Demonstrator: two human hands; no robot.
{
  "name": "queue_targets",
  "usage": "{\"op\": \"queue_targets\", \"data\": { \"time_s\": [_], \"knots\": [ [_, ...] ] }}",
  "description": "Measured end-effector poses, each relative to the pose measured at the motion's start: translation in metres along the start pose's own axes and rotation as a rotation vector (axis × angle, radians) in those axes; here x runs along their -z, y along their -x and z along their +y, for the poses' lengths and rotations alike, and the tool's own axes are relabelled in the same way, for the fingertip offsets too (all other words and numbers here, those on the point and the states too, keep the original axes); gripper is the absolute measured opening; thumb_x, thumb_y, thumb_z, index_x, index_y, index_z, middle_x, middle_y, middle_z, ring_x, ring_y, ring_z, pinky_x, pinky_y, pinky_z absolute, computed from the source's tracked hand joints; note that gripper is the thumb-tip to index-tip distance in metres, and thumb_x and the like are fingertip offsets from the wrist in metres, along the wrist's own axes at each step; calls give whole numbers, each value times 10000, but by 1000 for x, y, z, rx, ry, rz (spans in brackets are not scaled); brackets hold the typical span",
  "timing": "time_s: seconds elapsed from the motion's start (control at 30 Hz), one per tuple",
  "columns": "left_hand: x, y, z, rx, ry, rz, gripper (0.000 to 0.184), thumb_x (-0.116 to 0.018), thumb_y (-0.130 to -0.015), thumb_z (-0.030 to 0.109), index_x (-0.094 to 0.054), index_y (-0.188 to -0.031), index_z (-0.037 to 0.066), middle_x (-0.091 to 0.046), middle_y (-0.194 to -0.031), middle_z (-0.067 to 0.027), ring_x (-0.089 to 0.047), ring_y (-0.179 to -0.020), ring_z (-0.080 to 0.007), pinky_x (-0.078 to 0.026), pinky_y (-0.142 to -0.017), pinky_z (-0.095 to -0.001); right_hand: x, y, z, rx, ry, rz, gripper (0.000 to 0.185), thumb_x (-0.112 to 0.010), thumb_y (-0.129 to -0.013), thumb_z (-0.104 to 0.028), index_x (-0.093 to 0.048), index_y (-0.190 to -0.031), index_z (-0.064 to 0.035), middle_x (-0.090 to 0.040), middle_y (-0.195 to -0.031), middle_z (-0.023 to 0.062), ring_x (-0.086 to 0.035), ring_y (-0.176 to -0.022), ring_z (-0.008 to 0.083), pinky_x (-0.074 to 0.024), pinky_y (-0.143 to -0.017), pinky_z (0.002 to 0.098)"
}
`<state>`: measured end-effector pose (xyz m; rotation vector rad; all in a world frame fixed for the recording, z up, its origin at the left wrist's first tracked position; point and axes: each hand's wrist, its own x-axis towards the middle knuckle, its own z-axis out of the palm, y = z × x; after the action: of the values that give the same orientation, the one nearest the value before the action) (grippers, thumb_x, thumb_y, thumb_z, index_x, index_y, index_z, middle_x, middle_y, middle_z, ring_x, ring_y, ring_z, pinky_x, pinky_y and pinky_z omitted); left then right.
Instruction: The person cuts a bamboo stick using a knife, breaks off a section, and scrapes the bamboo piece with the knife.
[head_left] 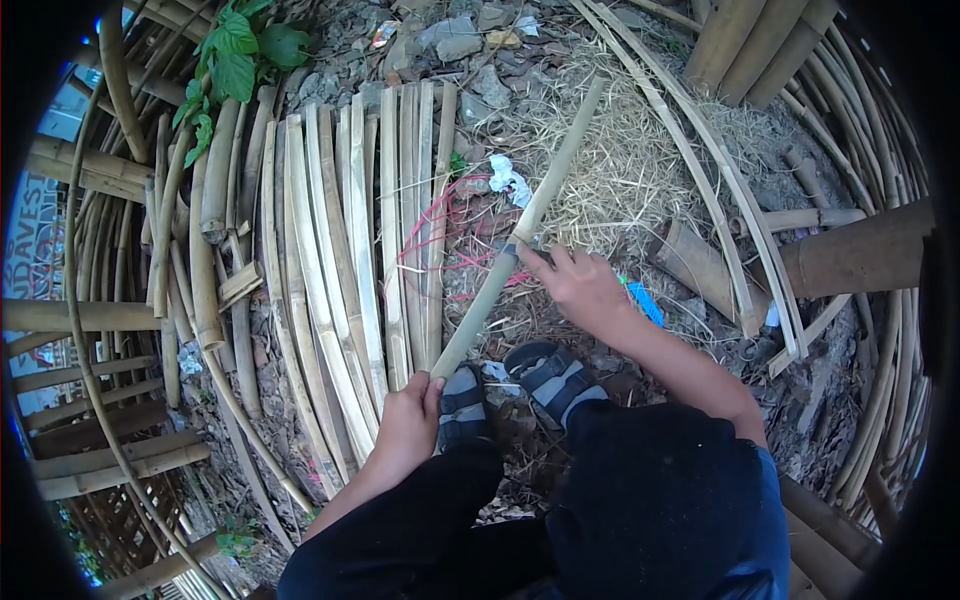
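A long bamboo strip (562,165) slants from my knees up to the right, over the ground. My left hand (408,420) is closed around its lower end. Near the strip's middle, beside a dark band or node, my right hand (580,285) has its index finger against the strip; the other fingers are curled, and what they hold, if anything, is hidden. Left of the strip, many split bamboo slats (345,240) lie side by side. Red string (430,235) is tangled between the slats and the strip.
A blue object (645,302) lies right of my right hand. Thin shavings (640,170) cover the ground ahead. Long slats (700,165) and thick bamboo poles (860,250) are on the right. Bamboo pieces and a leafy plant (233,45) stand left. My sandalled feet (550,380) are below.
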<state>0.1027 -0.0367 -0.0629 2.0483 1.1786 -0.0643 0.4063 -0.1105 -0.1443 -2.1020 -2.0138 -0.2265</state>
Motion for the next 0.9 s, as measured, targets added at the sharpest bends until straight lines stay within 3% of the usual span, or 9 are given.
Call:
{"op": "queue_targets", "data": {
  "time_s": [0.3, 0.37, 0.47, 0.6, 0.73, 0.8, 0.83, 0.87, 0.9],
  "knots": [
    [-2, -5, -4, 3, 8, 19, 289, -537, -1074, 185, -593, -889, -30, -545, -571, -137, -530, -478, -204, -410, -493, -382, -6, -2, -8, -39, -119, 131, 559, -635, -861, -73, -579, -1417, -93, -607, -863, 123, -669, -679, 298, -562, -579, 407],
    [-2, -6, -2, 1, 7, 21, 286, -536, -1073, 181, -591, -886, -28, -542, -567, -140, -530, -474, -208, -409, -492, -384, -8, -4, -16, -363, -398, 131, 316, -586, -977, -181, -634, -1245, -21, -646, -871, 206, -664, -696, 384, -544, -613, 472],
    [-3, -7, -2, -11, 1, 45, 279, -535, -1071, 172, -587, -882, -26, -536, -557, -145, -532, -466, -219, -407, -487, -389, -3, -8, -10, -417, -550, -136, 385, -510, -1046, -306, -618, -1028, 62, -654, -779, 240, -662, -667, 409, -523, -591, 520],
    [-2, -8, 1, -20, 4, 60, 272, -543, -1065, 165, -574, -874, -25, -528, -547, -159, -533, -456, -239, -407, -483, -401, 2, -13, -25, -434, -613, -86, 370, -512, -1043, -303, -584, -897, 29, -638, -686, 227, -654, -644, 412, -508, -601, 526],
    [-3, -7, 3, -39, 13, 62, 264, -548, -1061, 157, -560, -869, -24, -531, -551, -170, -538, -455, -261, -406, -481, -408, 2, -5, -50, -191, -497, -6, 375, -548, -1032, -321, -586, -882, 21, -640, -657, 185, -656, -566, 373, -527, -533, 489],
    [0, -6, 7, -46, 28, 70, 232, -562, -1043, 137, -542, -870, -15, -542, -608, -285, -569, -582, -499, -412, -514, -521, -1, -9, -44, -91, -404, -6, 377, -559, -1028, -328, -584, -872, 15, -643, -650, 173, -659, -543, 357, -532, -508, 477],
    [2, -7, 8, -46, 24, 71, 232, -562, -1043, 137, -542, -870, -15, -542, -608, -285, -569, -582, -499, -412, -514, -521, -9, -17, -23, -207, -311, 18, 380, -571, -1024, -342, -579, -868, 5, -642, -640, 164, -659, -525, 339, -531, -479, 459],
    [3, -7, 9, -64, -6, 74, 239, -553, -1051, 139, -546, -872, -19, -532, -582, -238, -554, -520, -399, -403, -496, -471, -20, -21, -2, -322, -219, 36, 383, -584, -1019, -356, -574, -864, -6, -641, -631, 155, -659, -507, 321, -529, -451, 441],
    [3, -5, 9, -81, -31, 78, 248, -544, -1060, 142, -550, -874, -22, -522, -556, -191, -539, -457, -299, -394, -477, -422, -23, -25, 18, -155, -108, 180, 403, -587, -1017, -384, -563, -846, -20, -631, -605, 140, -655, -491, 304, -521, -432, 421]
  ]
}}
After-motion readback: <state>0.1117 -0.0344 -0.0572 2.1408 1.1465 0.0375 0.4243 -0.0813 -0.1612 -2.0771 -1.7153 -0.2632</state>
